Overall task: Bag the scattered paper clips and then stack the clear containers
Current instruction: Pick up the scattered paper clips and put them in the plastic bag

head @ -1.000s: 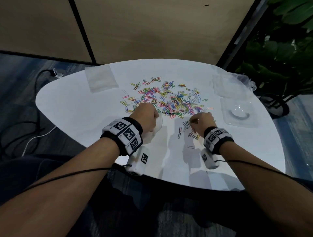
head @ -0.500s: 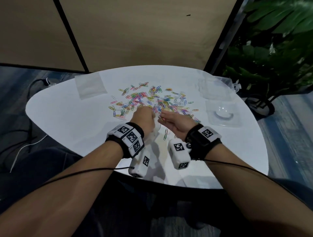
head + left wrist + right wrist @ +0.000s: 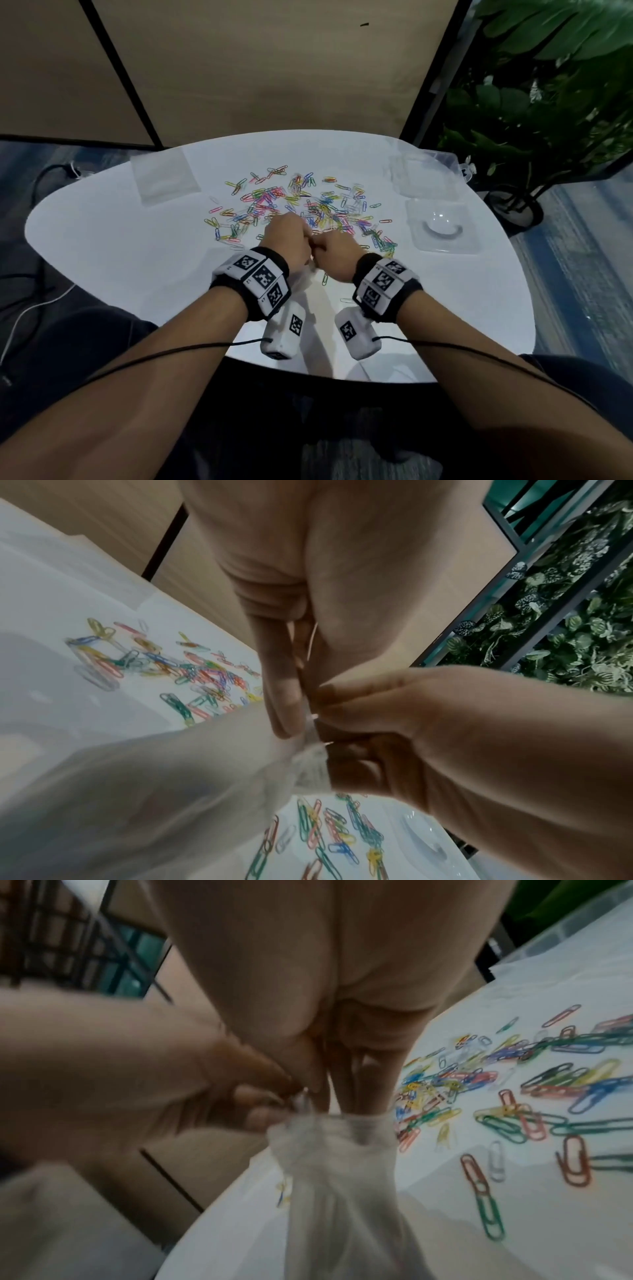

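Note:
Colourful paper clips (image 3: 308, 205) lie scattered over the middle of the white table (image 3: 120, 246). My left hand (image 3: 291, 240) pinches the rim of a thin clear plastic bag (image 3: 303, 282), which hangs just above the table's near side. My right hand (image 3: 334, 253) meets it there. In the right wrist view its bunched fingers (image 3: 359, 1085) reach into the bag's mouth (image 3: 329, 1123), and the fingertips are hidden. A few clips (image 3: 282, 1191) show through the bag. Two clear containers (image 3: 424, 178) (image 3: 442, 228) sit at the right.
A second flat plastic bag (image 3: 164, 178) lies at the table's far left. A potted plant (image 3: 548, 120) stands off the table's right edge. Wood wall panels rise behind the table, and cables (image 3: 41, 298) run over the floor at the left.
My right hand has left the clips at the near right, swung left and pushed its fingertips into the bag's mouth. My left hand has kept hold of the bag.

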A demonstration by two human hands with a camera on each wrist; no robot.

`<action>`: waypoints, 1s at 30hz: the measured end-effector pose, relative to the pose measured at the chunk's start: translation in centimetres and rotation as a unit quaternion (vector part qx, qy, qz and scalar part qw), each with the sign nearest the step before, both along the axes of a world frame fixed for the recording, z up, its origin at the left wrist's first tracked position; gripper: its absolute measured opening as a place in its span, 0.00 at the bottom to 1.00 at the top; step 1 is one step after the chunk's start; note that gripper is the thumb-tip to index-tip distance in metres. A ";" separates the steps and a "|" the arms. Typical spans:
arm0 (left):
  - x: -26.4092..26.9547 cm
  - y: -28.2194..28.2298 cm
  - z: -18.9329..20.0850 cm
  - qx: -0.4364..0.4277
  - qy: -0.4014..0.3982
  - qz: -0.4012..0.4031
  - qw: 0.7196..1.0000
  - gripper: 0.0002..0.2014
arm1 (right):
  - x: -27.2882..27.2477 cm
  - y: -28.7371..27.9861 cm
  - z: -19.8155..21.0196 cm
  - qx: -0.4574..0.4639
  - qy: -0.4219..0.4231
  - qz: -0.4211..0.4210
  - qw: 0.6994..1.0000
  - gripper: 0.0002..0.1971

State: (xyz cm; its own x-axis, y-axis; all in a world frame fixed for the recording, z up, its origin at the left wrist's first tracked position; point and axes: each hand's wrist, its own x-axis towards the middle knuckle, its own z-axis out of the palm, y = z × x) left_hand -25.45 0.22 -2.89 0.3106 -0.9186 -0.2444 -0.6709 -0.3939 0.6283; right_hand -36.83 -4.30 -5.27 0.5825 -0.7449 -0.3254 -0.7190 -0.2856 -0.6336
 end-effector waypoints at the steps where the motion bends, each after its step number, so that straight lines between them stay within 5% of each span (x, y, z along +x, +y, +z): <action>1: 0.4 0.0 0.1 -0.003 0.004 0.006 1.000 0.11 | -0.1 -0.3 0.2 0.035 -0.051 -0.011 0.998 0.15; 4: 1.5 0.2 0.5 -0.006 0.011 0.010 1.000 0.13 | -2.4 -2.3 0.7 0.090 -0.194 -0.149 0.965 0.11; 6: 2.3 0.3 0.8 -0.008 0.008 0.005 1.000 0.14 | -5.0 -4.2 -0.2 0.026 -0.118 -0.198 0.973 0.12; 8: 3.2 0.7 1.0 -0.008 0.007 0.010 1.000 0.14 | -8.1 -5.9 -1.8 -0.041 0.079 -0.182 0.979 0.29; 10: 4.0 1.2 1.2 -0.002 0.009 0.015 1.000 0.14 | -10.6 -6.3 -3.4 -0.057 0.188 -0.150 0.969 0.43; 19: 5.6 2.6 1.4 0.002 0.026 0.005 1.000 0.14 | -8.4 -3.0 -8.1 -0.125 0.152 -0.090 0.976 0.47; 21: 5.7 2.9 1.1 0.004 0.023 0.000 1.000 0.14 | -6.7 -3.2 -8.3 -0.124 0.156 -0.085 0.976 0.43; 26: 5.7 3.5 1.0 0.007 0.029 -0.006 1.000 0.14 | -3.9 -4.1 -7.8 -0.208 0.185 -0.043 0.959 0.11; 30: 5.7 3.7 1.1 0.004 0.024 -0.014 1.000 0.15 | -2.7 -4.9 -7.0 -0.188 0.258 -0.042 0.947 0.11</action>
State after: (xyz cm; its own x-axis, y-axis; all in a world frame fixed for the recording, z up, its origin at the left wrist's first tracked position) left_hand -19.72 3.88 -1.81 0.2734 -0.9243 -0.2664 -0.6510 -0.3817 0.6561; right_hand -39.54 -9.17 -12.25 0.3515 -0.9016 -0.2522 -0.9355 -0.3487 -0.0572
